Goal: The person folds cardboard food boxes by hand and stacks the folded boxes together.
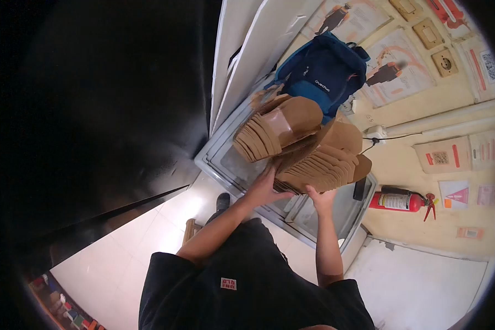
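My left hand (264, 190) is at the lower left edge of a stack of brown folded cardboard pieces (319, 168), its thumb stretched toward the right and its fingers against the stack. At the stack's lower right edge is my right hand (321, 199), the thumb in front and the other fingers hidden behind the cardboard. Between them the two hands hold this stack above a grey glass-topped chest (242, 165). A second stack of brown cardboard pieces (258, 137) rests beside it, to the upper left.
A blue backpack (333, 69) stands behind the stacks. White panels (247, 60) lean at the upper left. On the right wall are a red fire extinguisher (396, 202), posters and a cable. A large dark surface (93, 110) fills the left side.
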The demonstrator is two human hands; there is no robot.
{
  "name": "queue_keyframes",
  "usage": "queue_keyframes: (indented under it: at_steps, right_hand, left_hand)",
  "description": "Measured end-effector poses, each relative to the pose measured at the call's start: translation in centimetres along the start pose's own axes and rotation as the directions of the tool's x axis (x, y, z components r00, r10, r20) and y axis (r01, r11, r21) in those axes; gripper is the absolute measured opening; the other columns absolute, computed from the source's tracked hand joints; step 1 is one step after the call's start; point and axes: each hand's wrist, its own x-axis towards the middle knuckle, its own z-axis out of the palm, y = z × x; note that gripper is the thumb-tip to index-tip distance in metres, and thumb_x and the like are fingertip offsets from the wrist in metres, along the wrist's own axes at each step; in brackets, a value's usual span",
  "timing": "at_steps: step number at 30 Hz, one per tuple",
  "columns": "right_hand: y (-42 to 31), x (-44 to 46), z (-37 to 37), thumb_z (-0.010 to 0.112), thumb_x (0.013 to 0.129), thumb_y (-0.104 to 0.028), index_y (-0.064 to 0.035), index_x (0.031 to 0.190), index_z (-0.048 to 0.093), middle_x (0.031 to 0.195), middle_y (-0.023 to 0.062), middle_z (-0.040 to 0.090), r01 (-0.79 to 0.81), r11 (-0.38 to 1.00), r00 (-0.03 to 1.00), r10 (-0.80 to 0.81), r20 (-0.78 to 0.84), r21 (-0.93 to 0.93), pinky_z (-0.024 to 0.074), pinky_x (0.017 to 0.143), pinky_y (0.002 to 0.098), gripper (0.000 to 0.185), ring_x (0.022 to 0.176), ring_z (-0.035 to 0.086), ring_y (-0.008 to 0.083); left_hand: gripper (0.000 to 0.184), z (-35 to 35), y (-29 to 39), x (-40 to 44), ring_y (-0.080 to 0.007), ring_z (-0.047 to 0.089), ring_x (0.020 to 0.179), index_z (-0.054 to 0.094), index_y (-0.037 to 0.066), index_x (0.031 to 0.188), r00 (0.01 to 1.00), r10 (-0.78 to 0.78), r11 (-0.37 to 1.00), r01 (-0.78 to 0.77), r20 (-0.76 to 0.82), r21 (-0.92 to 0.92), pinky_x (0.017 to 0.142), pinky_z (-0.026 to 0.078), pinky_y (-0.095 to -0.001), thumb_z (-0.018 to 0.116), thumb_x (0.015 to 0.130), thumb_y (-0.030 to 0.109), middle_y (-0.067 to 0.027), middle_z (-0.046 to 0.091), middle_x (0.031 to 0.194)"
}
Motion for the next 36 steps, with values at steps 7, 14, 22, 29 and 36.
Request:
queue_keyframes:
  at_steps: [7,14,22,29,36]
  right_hand:
    - [0.0,0.0,-0.9,0.093,0.067,-0.025,0.0012,0.131,0.058,0.125,0.0146,0.068,0.051,0.984,0.986,-0.022,0.166,-0.172,0.0481,0.105,0.0419,0.077,0.116,0.065,0.0267]
    - [-0.4,-0.4,-0.7,0.092,0.070,-0.011,0.0062,0.135,0.053,0.127,0.0164,0.067,-0.156,0.984,0.979,0.166,0.117,-0.089,0.0538,0.102,0.0400,0.077,0.116,0.066,0.0251]
    - [-1.7,0.0,-1.3,0.093,0.071,-0.014,0.0050,0.140,0.046,0.134,0.0171,0.060,-0.135,0.991,0.988,0.137,0.069,-0.025,0.0486,0.108,0.0412,0.085,0.123,0.060,0.0270]
    - [-1.1,1.2,-1.5,0.095,0.069,-0.029,0.0024,0.142,0.041,0.134,0.0164,0.057,-0.014,0.992,0.997,0.023,-0.072,0.124,0.0462,0.106,0.0418,0.097,0.122,0.058,0.0293]
    - [-0.3,0.9,-1.5,0.097,0.068,-0.030,0.0024,0.144,0.037,0.138,0.0161,0.053,0.032,0.979,0.975,0.014,-0.224,0.201,0.0437,0.108,0.0426,0.102,0.126,0.055,0.0298]
  left_hand:
    - [0.116,0.8,0.2,0.3,-0.0456,0.037,0.146,0.017,-0.003,0.158,0.999,-0.029,0.998,0.030,-0.022,0.063,0.117,0.037,-0.0465,0.087,0.076,0.039,-0.0310,0.033,0.157]
    - [0.109,1.5,0.3,0.6,-0.0461,0.040,0.144,0.019,0.000,0.158,0.998,-0.012,0.999,0.009,-0.064,-0.044,0.116,0.039,-0.0461,0.085,0.077,0.030,-0.0292,0.034,0.157]
    - [0.097,1.6,0.6,0.5,-0.0378,0.043,0.141,0.026,-0.004,0.153,0.995,-0.076,0.987,0.066,-0.064,-0.146,0.117,0.037,-0.0435,0.086,0.080,0.019,-0.0263,0.042,0.150]
    - [0.036,-0.3,1.9,0.2,-0.0318,0.058,0.123,0.066,0.007,0.122,0.991,0.068,0.997,-0.071,-0.116,-0.018,0.106,0.046,-0.0414,0.078,0.088,0.013,-0.0150,0.056,0.130]
    - [0.022,-1.3,2.3,1.0,-0.0318,0.063,0.112,0.073,0.009,0.111,0.971,0.209,0.972,-0.194,-0.117,0.128,0.096,0.052,-0.0408,0.076,0.090,0.013,-0.0108,0.063,0.117]
